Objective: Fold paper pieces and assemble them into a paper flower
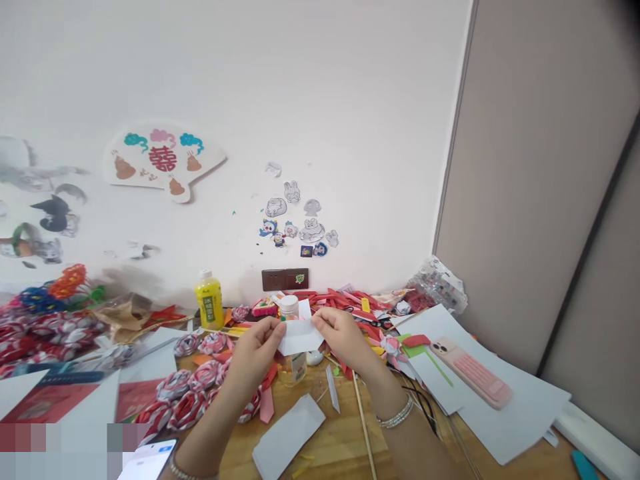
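Lit phone (153, 460) lay toward surface's (345, 440) near edge, left. Left hand (257, 341) and right hand (343, 333) pinched white paper (301, 337) by opposite ends above surface's middle; uneven pull risked tearing it. Capped bottle (289, 307) behind, perhaps close, risked knock.

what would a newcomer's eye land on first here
Probably the small white paper pinched by the left hand and right hand, near the centre. Then the yellow bottle standing left of them by the wall, and the fan-shaped decoration up on that wall.
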Tool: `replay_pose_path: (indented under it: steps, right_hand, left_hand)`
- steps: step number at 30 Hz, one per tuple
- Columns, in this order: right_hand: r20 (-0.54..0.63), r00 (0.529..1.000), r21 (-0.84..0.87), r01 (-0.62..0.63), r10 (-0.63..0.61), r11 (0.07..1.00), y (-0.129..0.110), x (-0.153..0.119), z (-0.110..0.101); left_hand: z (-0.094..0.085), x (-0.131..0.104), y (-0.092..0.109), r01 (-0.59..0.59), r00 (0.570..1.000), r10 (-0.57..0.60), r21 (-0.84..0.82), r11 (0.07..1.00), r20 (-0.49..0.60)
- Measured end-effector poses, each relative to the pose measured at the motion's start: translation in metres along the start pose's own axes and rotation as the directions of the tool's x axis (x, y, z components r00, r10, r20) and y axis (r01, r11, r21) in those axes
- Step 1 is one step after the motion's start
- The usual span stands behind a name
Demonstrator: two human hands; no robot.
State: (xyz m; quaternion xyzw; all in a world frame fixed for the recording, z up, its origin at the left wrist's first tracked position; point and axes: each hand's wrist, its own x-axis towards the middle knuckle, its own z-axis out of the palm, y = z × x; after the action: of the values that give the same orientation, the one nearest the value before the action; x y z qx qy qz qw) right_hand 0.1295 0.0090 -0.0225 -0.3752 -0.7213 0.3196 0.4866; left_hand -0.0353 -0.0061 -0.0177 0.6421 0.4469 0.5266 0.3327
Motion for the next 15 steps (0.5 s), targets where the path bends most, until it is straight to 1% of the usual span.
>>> replay_pose_path:
  steps: [4, 10, 13, 15]
  right_hand:
    - [0.076, 0.997, 0.176, -0.041, 0.028, 0.984, 0.0023, 0.0, -0.0009]
    - [0.1, 0.995, 0.243, -0.037, 0.013, 0.969, 0.0033, 0.001, -0.0038]
    - [0.177, 0.984, 0.297, -0.068, 0.015, 0.953, 0.0021, -0.0004, -0.0044]
    - [0.21, 0.977, 0.3, -0.082, 0.018, 0.951, 0.0008, -0.0016, -0.0043]
  left_hand:
    - [-0.0026, 0.0, 0.0006, -0.012, 0.998, 0.014, 0.04, 0.999, -0.057]
    - [-0.0038, -0.0004, 0.0021, 0.005, 0.996, -0.003, 0.018, 1.0, -0.092]
    - [-0.0029, -0.0024, 0.0059, 0.01, 0.991, -0.012, -0.015, 1.0, -0.131]
    - [-0.0024, -0.0034, 0.008, 0.017, 0.99, -0.02, -0.026, 1.0, -0.142]
